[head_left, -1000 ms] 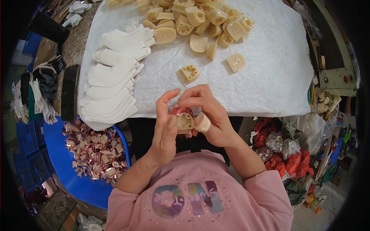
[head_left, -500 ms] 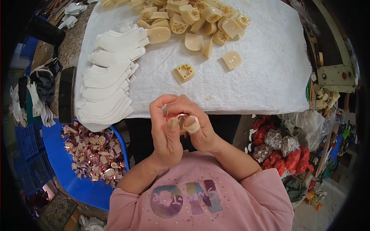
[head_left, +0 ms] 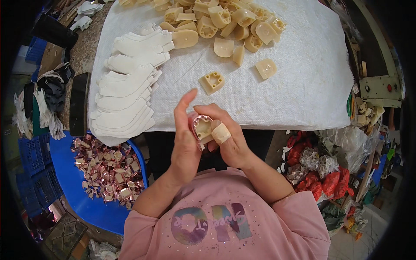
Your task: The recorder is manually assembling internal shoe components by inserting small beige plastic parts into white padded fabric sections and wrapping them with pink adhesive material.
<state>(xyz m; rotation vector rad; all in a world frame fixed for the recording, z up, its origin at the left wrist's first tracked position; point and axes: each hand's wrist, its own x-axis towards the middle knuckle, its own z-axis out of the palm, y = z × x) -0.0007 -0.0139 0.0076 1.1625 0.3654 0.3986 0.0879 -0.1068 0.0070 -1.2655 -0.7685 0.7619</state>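
Observation:
Between my two hands, just beyond the table's near edge, is a shoe heel (head_left: 203, 127) with a shiny pink covering round its side. Its hollow beige face points up, and the covering's edge shows notched along the rim. My left hand (head_left: 185, 145) cradles the heel's left side, with the index finger stretched up and away from it; the other fingers are mostly hidden. On the right side my right hand (head_left: 232, 141) grips the heel, its fingers curled behind. The right thumb wears a cream wrap (head_left: 221, 132) and lies at the heel's rim.
A white woven sheet (head_left: 299, 95) covers the table. Bare beige heels (head_left: 208, 26) are piled at the back, with a single one (head_left: 212, 82) nearer me. Overlapping white cut pieces (head_left: 123, 104) lie left. A blue basin (head_left: 95, 216) holds pink-covered heels (head_left: 110, 173). Red bags (head_left: 330, 181) lie right.
My left index finger has lifted off and straightened upward, and my hands have parted slightly. The heel's hollow face and pink rim now show more fully. The view has shifted slightly.

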